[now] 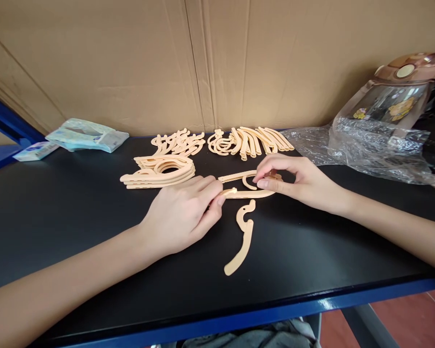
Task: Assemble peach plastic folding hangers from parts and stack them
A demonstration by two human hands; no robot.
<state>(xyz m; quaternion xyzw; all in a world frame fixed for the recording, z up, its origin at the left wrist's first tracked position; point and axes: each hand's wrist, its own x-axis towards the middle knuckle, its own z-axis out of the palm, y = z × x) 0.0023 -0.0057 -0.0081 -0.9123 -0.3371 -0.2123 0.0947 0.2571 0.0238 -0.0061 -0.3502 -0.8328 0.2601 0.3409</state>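
My left hand [188, 212] is closed in a pinch on a small beige plastic piece [230, 192], whose knobbed end sticks out past the fingertips. My right hand [293, 181] pinches a curved beige hook [249, 183] between thumb and fingers. Just beneath both hands lie long beige hanger arms [257, 195], partly hidden by the fingers. Nearer to me, a hook-shaped piece joined to a curved arm [244, 241] rests flat on the black tabletop [304, 261]. Left of the hands stands a stack of folded beige hangers [157, 180].
Along the back are a pile of small branching pieces [177, 141], curved hooks [220, 143] and a row of arms [261, 140]. A tissue packet [87, 135] lies at left. Crumpled clear plastic [369, 150] and a drink bottle [395, 101] stand at right, before a cardboard wall [130, 63].
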